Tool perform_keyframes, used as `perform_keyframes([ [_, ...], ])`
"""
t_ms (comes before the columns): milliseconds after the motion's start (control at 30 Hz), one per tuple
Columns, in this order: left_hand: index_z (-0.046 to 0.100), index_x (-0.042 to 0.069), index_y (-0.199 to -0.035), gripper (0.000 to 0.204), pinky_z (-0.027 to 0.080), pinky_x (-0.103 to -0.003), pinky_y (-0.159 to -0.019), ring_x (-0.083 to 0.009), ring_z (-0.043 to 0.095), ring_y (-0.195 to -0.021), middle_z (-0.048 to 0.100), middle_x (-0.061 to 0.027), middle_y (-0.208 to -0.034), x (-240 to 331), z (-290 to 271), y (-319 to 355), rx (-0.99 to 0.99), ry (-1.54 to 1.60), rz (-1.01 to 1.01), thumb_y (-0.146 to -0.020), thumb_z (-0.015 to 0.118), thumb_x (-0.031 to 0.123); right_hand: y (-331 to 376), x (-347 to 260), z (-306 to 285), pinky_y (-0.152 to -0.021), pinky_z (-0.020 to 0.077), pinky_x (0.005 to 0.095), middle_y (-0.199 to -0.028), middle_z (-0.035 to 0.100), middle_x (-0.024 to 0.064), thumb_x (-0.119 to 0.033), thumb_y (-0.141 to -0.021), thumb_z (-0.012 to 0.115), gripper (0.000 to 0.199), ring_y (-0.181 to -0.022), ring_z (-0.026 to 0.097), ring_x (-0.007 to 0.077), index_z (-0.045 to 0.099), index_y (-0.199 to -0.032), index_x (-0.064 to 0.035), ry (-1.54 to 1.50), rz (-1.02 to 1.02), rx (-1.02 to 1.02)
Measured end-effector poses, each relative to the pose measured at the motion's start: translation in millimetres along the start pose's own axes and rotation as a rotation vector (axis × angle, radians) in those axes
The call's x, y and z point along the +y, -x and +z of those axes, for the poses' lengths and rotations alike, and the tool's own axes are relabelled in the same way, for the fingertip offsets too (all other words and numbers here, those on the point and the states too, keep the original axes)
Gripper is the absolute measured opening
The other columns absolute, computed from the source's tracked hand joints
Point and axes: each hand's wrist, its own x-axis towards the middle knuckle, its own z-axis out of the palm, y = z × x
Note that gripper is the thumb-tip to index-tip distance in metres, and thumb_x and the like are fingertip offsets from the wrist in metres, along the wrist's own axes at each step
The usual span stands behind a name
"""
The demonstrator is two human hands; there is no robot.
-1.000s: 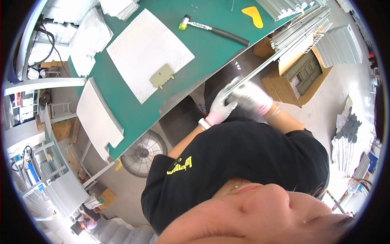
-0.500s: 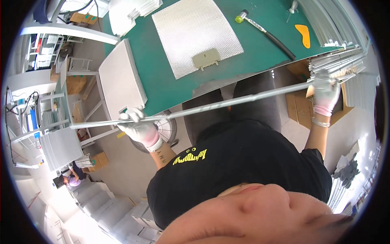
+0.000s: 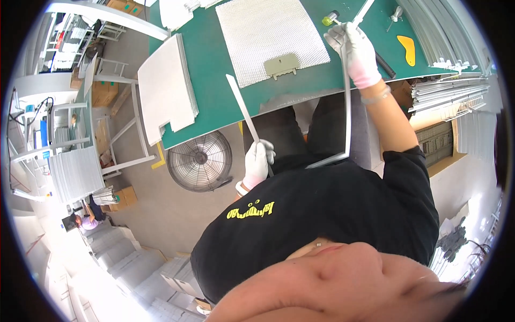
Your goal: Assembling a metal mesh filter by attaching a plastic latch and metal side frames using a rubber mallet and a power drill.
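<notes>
My left hand (image 3: 257,162), in a white glove, is closed around a thin silvery metal strip (image 3: 242,107) in front of my body; its upper end rises toward the table edge. Over the table my right hand (image 3: 354,53), gloved too, grips another length of metal strip (image 3: 347,121). That length runs down to a corner by my shirt and bends left; a further piece slants up past my fingers. Whether both lengths are one bent strip I cannot tell. Behind lies a silvery mesh sheet (image 3: 273,32) with a grey-green plate (image 3: 281,65) on its near edge.
On the green table (image 3: 206,80) are a stack of pale sheets (image 3: 166,80), a hammer (image 3: 385,65) partly behind my right hand, a yellow curved piece (image 3: 407,51) and a screwdriver (image 3: 396,15). Metal profiles (image 3: 440,37) line the right side. A fan (image 3: 199,161) stands on the floor.
The strip stretched straight between my hands before; now lengths stand at angles with a corner. My left hand moved right toward my body, my right hand left and up over the table.
</notes>
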Motion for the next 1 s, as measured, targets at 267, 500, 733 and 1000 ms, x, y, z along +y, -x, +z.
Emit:
perform_keyframes([
  [267,0.038,-0.005,-0.145,0.067,0.036,-0.045,-0.113,-0.0329,0.044,-0.137,0.049,-0.0233,-0.142,33,29,-13,-0.039,-0.799,0.743,-0.092,0.069,0.022,37,8,-2,-0.098,0.0521,0.0369,-0.101,0.062,0.0076,-0.026,-0.106,0.052,0.024,-0.099,0.063,0.0193,0.057,-0.11,-0.0027,0.223,0.306,-0.073],
  [500,0.039,-0.001,-0.146,0.057,0.046,-0.045,-0.105,-0.0315,0.058,-0.121,0.054,-0.0167,-0.139,-2,88,-83,-0.373,0.809,-0.298,-0.104,0.055,0.034,117,4,31,-0.069,0.0509,0.0269,-0.086,0.066,0.0048,-0.022,-0.102,0.053,0.023,-0.072,0.059,0.01,0.059,-0.109,-0.0007,0.991,0.309,-0.373],
  [733,0.052,0.006,-0.134,0.037,0.047,-0.044,-0.103,-0.0271,0.059,-0.117,0.061,-0.0099,-0.126,39,113,-91,-0.367,0.994,-0.151,-0.104,0.055,0.028,160,20,8,-0.067,0.0498,0.0243,-0.104,0.065,0.0065,-0.008,-0.102,0.046,0.06,-0.068,0.055,0.0086,0.025,-0.157,-0.0063,0.692,0.015,-0.154],
  [1000,0.06,0.0,-0.111,0.02,0.054,-0.036,-0.089,-0.0234,0.063,-0.102,0.065,-0.0131,-0.111,55,150,-169,-0.325,1.012,-0.166,-0.101,0.059,0.017,125,31,2,-0.051,0.0353,0.0193,-0.103,0.054,0.0038,-0.017,-0.106,0.044,0.062,-0.058,0.037,0.0045,0.015,-0.161,-0.0105,0.339,0.273,-0.264],
])
